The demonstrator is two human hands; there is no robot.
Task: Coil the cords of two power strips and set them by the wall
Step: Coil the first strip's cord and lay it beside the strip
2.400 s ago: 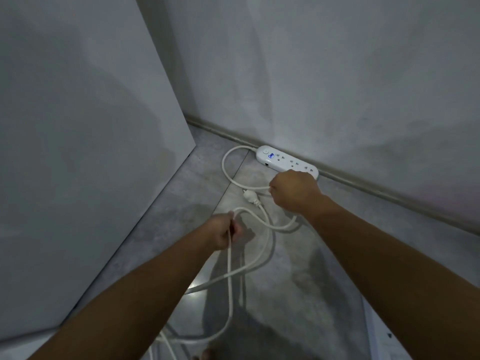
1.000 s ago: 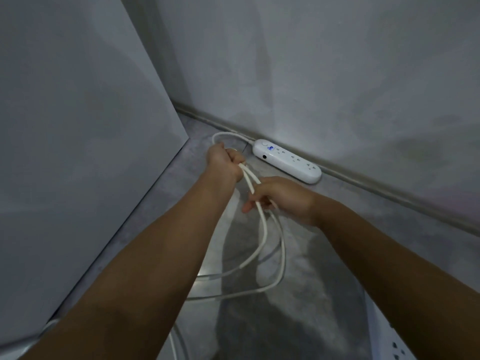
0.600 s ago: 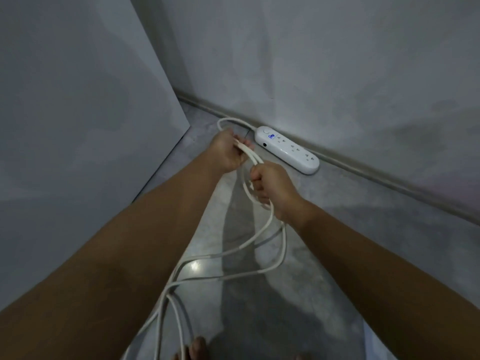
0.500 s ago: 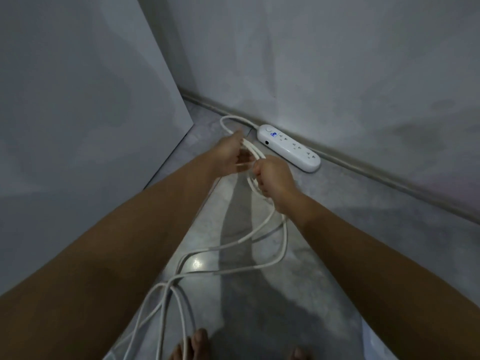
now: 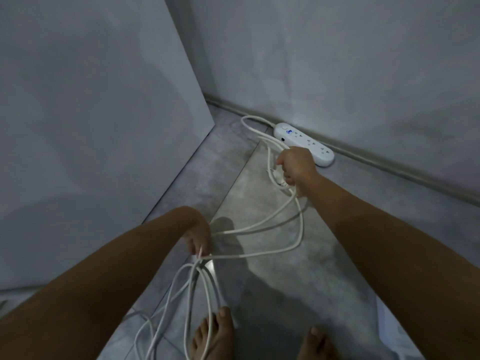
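Item: white power strip, flat on the grey floor, long side against the baseboard of the wall. Its white cord leaves the switch end, loops on the floor and comes toward you. Your right hand, just beside the strip, is curled round several gathered strands, the plug at its edge. Your left hand, nearer you and well apart, pinches crossing strands, with slack loops hanging below it past your bare foot; a white panel stands at left.
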